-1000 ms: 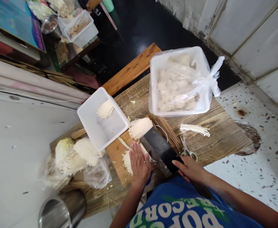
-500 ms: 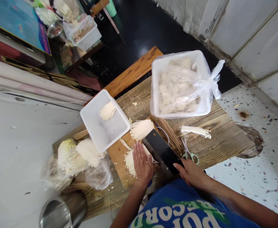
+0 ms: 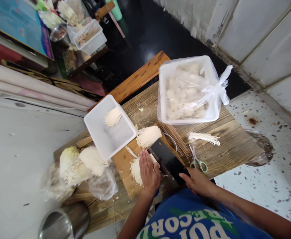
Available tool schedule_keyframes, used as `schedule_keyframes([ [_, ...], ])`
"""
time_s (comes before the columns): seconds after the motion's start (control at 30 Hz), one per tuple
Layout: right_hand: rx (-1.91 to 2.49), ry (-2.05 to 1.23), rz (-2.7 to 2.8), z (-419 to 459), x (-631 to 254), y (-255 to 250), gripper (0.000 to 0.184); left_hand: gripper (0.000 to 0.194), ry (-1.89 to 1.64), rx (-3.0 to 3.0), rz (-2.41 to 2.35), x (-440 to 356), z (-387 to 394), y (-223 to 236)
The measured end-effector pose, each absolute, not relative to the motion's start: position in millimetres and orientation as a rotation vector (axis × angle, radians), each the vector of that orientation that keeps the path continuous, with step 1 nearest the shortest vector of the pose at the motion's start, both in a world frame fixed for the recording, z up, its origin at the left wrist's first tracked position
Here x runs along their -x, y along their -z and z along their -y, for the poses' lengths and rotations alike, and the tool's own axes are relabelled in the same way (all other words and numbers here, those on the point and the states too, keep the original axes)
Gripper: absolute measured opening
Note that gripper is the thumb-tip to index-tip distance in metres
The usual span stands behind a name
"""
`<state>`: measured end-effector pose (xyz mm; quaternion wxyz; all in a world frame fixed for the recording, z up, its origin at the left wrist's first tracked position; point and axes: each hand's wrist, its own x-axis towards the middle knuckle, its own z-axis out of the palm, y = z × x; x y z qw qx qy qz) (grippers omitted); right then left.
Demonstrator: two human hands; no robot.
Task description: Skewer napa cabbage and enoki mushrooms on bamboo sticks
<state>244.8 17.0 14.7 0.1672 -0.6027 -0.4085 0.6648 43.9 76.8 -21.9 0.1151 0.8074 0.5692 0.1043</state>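
Note:
My left hand (image 3: 149,171) lies flat with outstretched fingers on a bunch of enoki mushrooms (image 3: 136,171) on the wooden cutting board (image 3: 124,166). A cleaver (image 3: 166,156) with a broad dark blade is in my right hand (image 3: 196,181), fingers wrapped round its handle. The blade stands just right of the bunch under my left hand; whether its edge touches the mushrooms I cannot tell. Farther up the board rests a second enoki bunch (image 3: 149,136), close to the blade's far end. A white tub (image 3: 99,132) overlaps the board's left side, with one enoki bunch inside.
Scissors (image 3: 197,161), thin wooden skewers (image 3: 176,139) and a slim enoki bundle (image 3: 205,137) lie to the right. Beyond stands a bagged white tub (image 3: 211,66). More enoki (image 3: 94,161), a plastic bag (image 3: 104,186) and a metal pot (image 3: 65,222) are at the left.
The cleaver and my right hand have shifted slightly left, toward my left hand. My left hand stays on the same bunch. The whole view has moved a little.

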Motion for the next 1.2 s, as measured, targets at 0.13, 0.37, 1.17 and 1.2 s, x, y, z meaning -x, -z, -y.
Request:
schedule_keyframes([
  [0.13, 1.653, -1.932, 1.154, -29, -233, -10, 0.037, 0.063, -0.399, -2.325, -1.679, -44, -76, 23],
  [0.37, 1.573, -2.006, 1.127, -19, -234, -2, 0.033, 0.065, -0.352, -2.330, -1.677, -42, -75, 22],
  [1.17, 1.359, -1.614, 1.666, -61, -190, -109, 0.021, 0.062, -0.730, -2.330, -1.898, -7, -81, -98],
  [1.2, 1.347, -1.608, 1.655, -64, -190, -118, 0.021, 0.063, -0.738, -2.358, -1.905, -8, -87, -111],
])
